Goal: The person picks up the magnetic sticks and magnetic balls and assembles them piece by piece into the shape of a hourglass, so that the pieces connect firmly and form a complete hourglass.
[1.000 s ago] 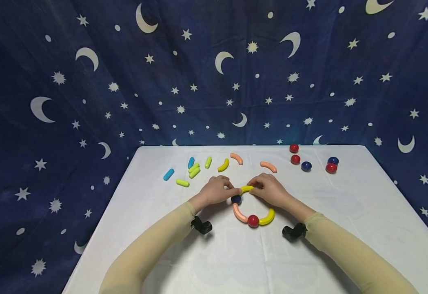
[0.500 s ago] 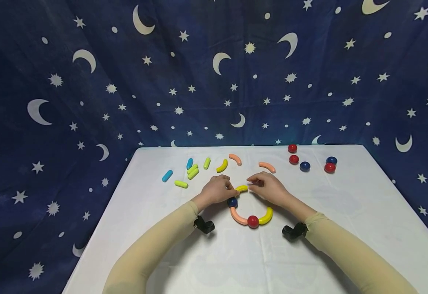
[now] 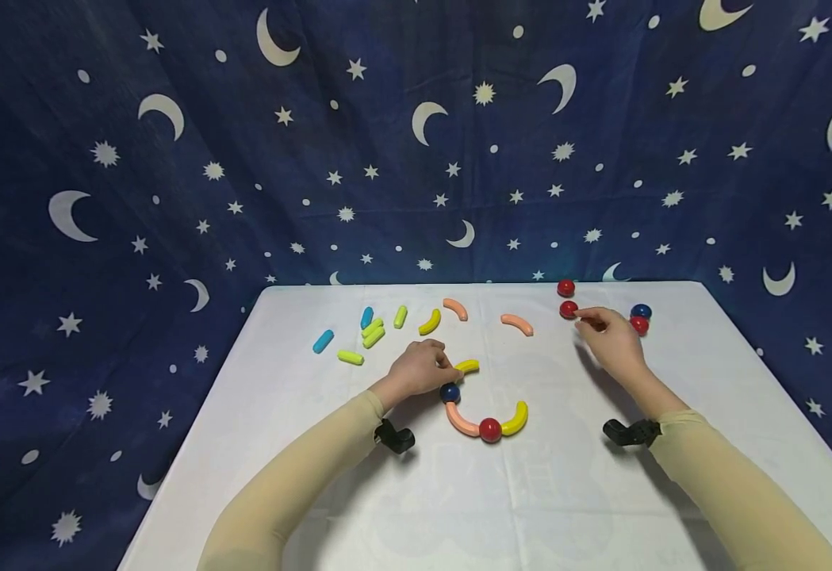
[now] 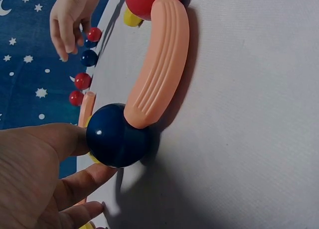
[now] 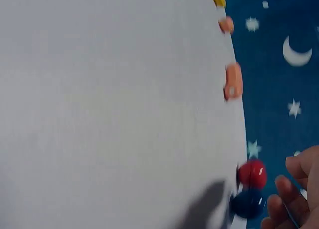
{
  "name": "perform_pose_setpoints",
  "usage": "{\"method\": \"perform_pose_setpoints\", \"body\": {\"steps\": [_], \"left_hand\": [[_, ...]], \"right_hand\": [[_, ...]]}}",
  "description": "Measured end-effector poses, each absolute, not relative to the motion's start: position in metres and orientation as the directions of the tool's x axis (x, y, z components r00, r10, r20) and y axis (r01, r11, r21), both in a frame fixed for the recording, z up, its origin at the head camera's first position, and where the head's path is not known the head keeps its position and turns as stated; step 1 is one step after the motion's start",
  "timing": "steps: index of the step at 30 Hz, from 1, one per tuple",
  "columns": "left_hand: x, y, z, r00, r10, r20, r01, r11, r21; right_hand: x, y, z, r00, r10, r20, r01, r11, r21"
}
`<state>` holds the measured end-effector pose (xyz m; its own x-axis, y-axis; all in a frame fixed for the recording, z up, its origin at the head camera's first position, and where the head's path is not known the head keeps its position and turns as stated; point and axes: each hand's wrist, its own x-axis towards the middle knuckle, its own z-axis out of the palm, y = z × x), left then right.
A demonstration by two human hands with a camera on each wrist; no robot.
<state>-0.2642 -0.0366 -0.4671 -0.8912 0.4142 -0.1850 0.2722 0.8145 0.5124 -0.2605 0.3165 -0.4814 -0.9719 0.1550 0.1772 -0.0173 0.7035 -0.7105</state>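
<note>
My left hand (image 3: 419, 368) pinches a yellow curved stick (image 3: 468, 365) at its left end. A blue ball (image 4: 117, 135) sits just under those fingers, touching a ribbed salmon curved stick (image 4: 162, 62). That stick leads to a red ball (image 3: 490, 430), with another yellow curved stick (image 3: 515, 419) on its right, forming an arc. My right hand (image 3: 611, 342) is over the far right, its fingers reaching toward a red ball (image 3: 569, 309) and holding nothing. In the right wrist view a blue ball (image 5: 247, 204) is near its fingers; the head view hides that ball behind the hand.
At the back left lie several lime sticks (image 3: 350, 358) and blue sticks (image 3: 323, 342). Farther back are a yellow curved stick (image 3: 430, 322) and salmon curved sticks (image 3: 517, 324). Another red ball (image 3: 565, 288) and a blue ball (image 3: 641, 311) stand at the back right.
My right hand has let go of the upper yellow curved stick and moved right and away to the balls. The left hand stays at that stick, which shifted slightly left in view.
</note>
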Motion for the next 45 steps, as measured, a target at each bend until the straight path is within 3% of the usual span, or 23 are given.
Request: {"method": "perform_pose_setpoints", "body": {"steps": [9,16,21,37,45], "left_hand": [[-0.265,-0.037,-0.471,-0.889,0.418,-0.185,0.279,0.816,0.506],[-0.265,-0.037,-0.471,-0.889,0.423,-0.176,0.287,0.814,0.505],[-0.266,-0.037,-0.473,-0.885,0.432,-0.177,0.291,0.807,0.514],[-0.265,-0.038,-0.470,-0.887,0.427,-0.179,0.284,0.807,0.517],[-0.265,-0.038,-0.472,-0.889,0.421,-0.183,0.281,0.814,0.508]], "right_hand": [[-0.263,0.350,-0.486,-0.881,0.372,0.291,0.100,0.748,-0.656],[-0.264,0.378,-0.492,-0.830,0.545,0.119,0.339,0.661,-0.669],[-0.264,0.386,-0.499,-0.817,0.576,0.023,0.407,0.605,-0.684],[-0.252,0.385,-0.503,-0.856,0.514,-0.046,0.405,0.613,-0.679],[-0.239,0.357,-0.494,-0.919,0.392,0.046,0.225,0.615,-0.756]]}}
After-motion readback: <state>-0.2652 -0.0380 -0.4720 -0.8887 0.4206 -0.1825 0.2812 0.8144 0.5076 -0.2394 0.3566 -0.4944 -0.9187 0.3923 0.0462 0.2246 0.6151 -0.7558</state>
